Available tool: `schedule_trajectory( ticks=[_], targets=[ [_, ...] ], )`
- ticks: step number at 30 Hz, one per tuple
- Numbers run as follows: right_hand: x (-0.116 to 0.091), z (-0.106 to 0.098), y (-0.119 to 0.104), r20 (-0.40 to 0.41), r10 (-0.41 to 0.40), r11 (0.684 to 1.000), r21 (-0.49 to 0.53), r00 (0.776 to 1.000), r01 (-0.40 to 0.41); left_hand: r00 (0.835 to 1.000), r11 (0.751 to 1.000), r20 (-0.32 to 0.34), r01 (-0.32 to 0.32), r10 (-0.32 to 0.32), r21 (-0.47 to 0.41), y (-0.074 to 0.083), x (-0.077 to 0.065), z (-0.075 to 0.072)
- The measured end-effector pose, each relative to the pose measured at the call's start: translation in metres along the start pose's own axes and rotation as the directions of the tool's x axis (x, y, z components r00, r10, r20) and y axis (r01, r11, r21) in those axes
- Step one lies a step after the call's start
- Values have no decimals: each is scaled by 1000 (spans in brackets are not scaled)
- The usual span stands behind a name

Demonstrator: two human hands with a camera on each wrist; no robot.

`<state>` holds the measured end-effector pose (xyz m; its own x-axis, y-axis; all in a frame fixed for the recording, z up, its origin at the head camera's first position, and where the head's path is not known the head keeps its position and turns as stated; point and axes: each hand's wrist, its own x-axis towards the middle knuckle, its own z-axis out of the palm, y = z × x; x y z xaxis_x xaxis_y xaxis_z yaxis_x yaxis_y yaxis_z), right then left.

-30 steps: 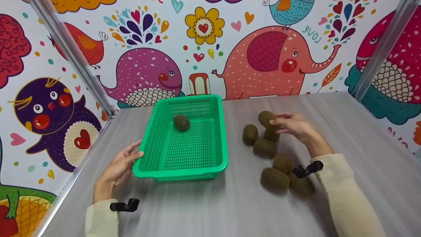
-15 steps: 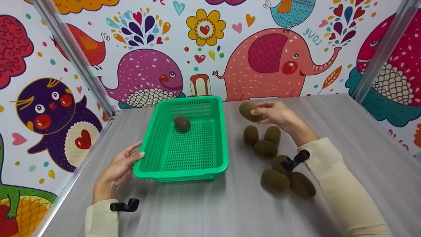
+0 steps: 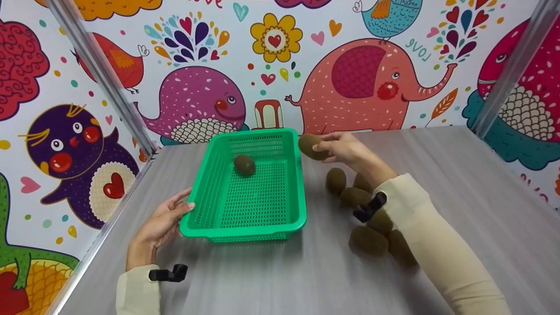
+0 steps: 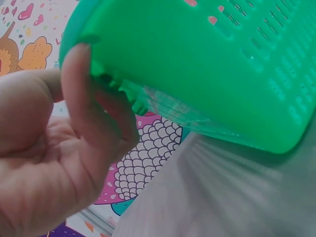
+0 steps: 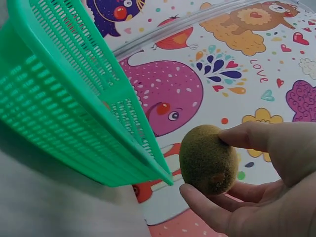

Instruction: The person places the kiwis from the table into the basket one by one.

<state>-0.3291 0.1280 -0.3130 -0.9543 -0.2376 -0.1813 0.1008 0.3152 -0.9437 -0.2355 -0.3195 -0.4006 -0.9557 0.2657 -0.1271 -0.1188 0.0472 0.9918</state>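
A brown kiwi (image 3: 313, 147) is pinched between the thumb and fingers of my right hand (image 3: 350, 153), at the right rim of the green plastic basket (image 3: 256, 228). In the right wrist view the fuzzy kiwi (image 5: 208, 159) appears beside the basket's wall, outside it. My left hand (image 3: 164, 221) grips the basket's left rim. Its thumb lies over the edge and its fingers curl below the rim outside, as the left wrist view shows. One kiwi (image 3: 244, 165) lies inside the basket near the far left.
Several more kiwis (image 3: 368, 241) lie in a loose cluster on the grey table (image 3: 245, 280), right of the basket and partly hidden by the right forearm. Printed cartoon walls (image 3: 271, 39) close off the back and sides, with metal corner posts (image 3: 100, 78).
My right hand has lifted the kiwi from the far end of the cluster and carried it left to the basket's rim. The left hand keeps its hold.
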Motion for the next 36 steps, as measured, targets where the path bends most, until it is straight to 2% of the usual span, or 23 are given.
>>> schedule_trajectory(
  ticks=[4, 8, 13, 20, 24, 27, 36],
  targets=[
    [6, 14, -3, 15, 18, 990, 140, 1000, -20, 1000, 1000, 8, -13, 13, 2, 0, 0, 1],
    [13, 28, -6, 38, 24, 958, 285, 999, -34, 1000, 1000, 6, -19, 19, 0, -1, 0, 2],
    [23, 47, -8, 35, 39, 921, 387, 999, -50, 1000, 1000, 3, -7, 7, -1, -3, 1, 2],
    [39, 75, -15, 54, 45, 887, 458, 998, -64, 999, 999, 25, -40, 41, -24, -2, 0, -2],
    [48, 88, -19, 56, 74, 875, 476, 996, -91, 998, 999, 36, -44, 45, -25, -2, -1, -3],
    [54, 96, -19, 59, 99, 874, 473, 993, -115, 999, 999, 35, -41, 41, -12, -2, 0, -2],
    [76, 116, -13, 43, 89, 879, 467, 995, -99, 1000, 1000, 2, -19, 19, 0, -1, 0, 0]
  ],
)
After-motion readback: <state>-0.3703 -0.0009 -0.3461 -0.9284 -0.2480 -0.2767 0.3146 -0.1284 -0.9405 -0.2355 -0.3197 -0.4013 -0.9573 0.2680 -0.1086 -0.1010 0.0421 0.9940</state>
